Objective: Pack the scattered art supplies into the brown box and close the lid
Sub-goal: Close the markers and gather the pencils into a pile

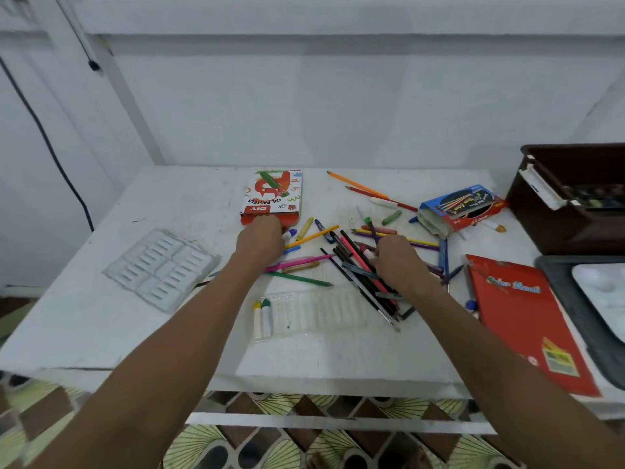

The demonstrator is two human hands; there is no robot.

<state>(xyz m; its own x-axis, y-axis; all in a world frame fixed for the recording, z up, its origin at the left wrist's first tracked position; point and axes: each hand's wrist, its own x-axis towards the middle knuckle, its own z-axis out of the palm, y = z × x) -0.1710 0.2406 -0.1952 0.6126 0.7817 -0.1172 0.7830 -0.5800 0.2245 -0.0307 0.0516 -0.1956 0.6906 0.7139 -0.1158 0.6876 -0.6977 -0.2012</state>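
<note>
Pencils, pens and crayons (358, 262) lie scattered across the middle of the white table (101, 316). My left hand (259, 240) rests at the near end of a red-and-white oil pastels box (272, 196), fingers curled on a white crayon. My right hand (397, 262) is closed on a white crayon over a heap of dark pencils. The brown box (571, 198) stands open at the far right with some supplies inside. A clear crayon tray (314, 313) near me holds two crayons.
A blue pencil box (456, 206) lies open beside the brown box. A red colour pencil box (527, 319) lies at the right, next to a grey tray (575, 299). A clear plastic insert (162, 269) sits at the left. Below the near table edge is patterned floor.
</note>
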